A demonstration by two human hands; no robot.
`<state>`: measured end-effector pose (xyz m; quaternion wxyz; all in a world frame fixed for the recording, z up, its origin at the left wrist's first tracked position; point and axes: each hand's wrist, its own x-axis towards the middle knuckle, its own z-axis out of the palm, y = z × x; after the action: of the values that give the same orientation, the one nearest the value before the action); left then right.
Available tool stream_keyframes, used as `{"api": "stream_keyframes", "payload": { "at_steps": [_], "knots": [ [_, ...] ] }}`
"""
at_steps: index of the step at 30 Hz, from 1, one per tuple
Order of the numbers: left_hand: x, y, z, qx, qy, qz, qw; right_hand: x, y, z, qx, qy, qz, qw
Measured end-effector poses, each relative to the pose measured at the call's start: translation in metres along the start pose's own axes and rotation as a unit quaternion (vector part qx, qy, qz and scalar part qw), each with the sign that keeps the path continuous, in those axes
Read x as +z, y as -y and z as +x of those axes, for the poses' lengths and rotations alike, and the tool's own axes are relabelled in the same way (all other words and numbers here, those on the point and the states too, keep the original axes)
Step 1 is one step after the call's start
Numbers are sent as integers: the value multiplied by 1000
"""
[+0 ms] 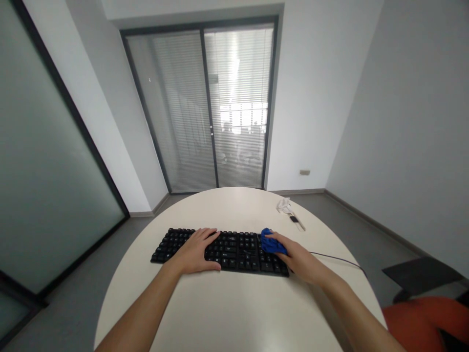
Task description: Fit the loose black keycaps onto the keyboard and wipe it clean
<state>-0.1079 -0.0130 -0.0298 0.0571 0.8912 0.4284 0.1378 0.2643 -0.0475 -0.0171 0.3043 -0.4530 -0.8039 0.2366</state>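
Note:
A black keyboard (230,252) lies across the middle of the round white table. My left hand (196,252) rests over its left-centre part, fingers spread, with the thumb at the front edge. Bunched on the number keys at the right end is a blue cloth (272,243). My right hand (295,255) is closed on this cloth, pressing it against the keys; part of the cloth and some keys are hidden under the fingers.
A crumpled white item (283,205) and a small black-and-white object (294,219) lie at the table's back right. A thin dark cable (337,257) runs over the right side of the table (234,205). An orange chair (421,320) stands at the lower right.

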Motion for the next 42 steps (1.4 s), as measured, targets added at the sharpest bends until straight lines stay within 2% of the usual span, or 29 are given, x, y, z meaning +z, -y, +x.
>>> {"api": "stream_keyframes", "payload": {
  "at_steps": [6, 10, 15, 19, 21, 24, 27, 31, 33, 36, 42],
  "knots": [
    [2, 1, 0, -2, -4, 4, 1000, -10, 35, -14, 51, 59, -85, 993],
    [1, 1, 0, 2, -9, 2, 1000, -7, 47, -21, 46, 72, -112, 990],
    [2, 0, 0, 4, -12, 1, 1000, -2, 55, -37, 26, 84, -112, 990],
    [3, 1, 1, 7, -14, 0, 1000, -15, 66, -46, 28, 100, -79, 991],
    [3, 1, 1, 9, -19, -3, 1000, -23, 67, -42, 45, 88, -76, 992],
    [3, 1, 1, 10, -21, -5, 1000, -28, 55, -22, 65, 7, -112, 992],
    [3, 1, 1, 8, -19, -4, 1000, -15, 32, 6, 75, -48, -124, 988],
    [4, 1, 2, 8, -24, -9, 1000, 19, 14, 33, 77, -60, -133, 986],
    [4, 0, 2, 8, -30, -13, 999, 34, 16, 42, 65, -69, -152, 984],
    [3, -1, 3, 8, -34, -16, 999, 50, 27, 53, 3, -48, -151, 987],
    [2, -3, 3, 15, -37, -11, 999, 68, 41, 78, -73, -35, -105, 991]
  ]
}}
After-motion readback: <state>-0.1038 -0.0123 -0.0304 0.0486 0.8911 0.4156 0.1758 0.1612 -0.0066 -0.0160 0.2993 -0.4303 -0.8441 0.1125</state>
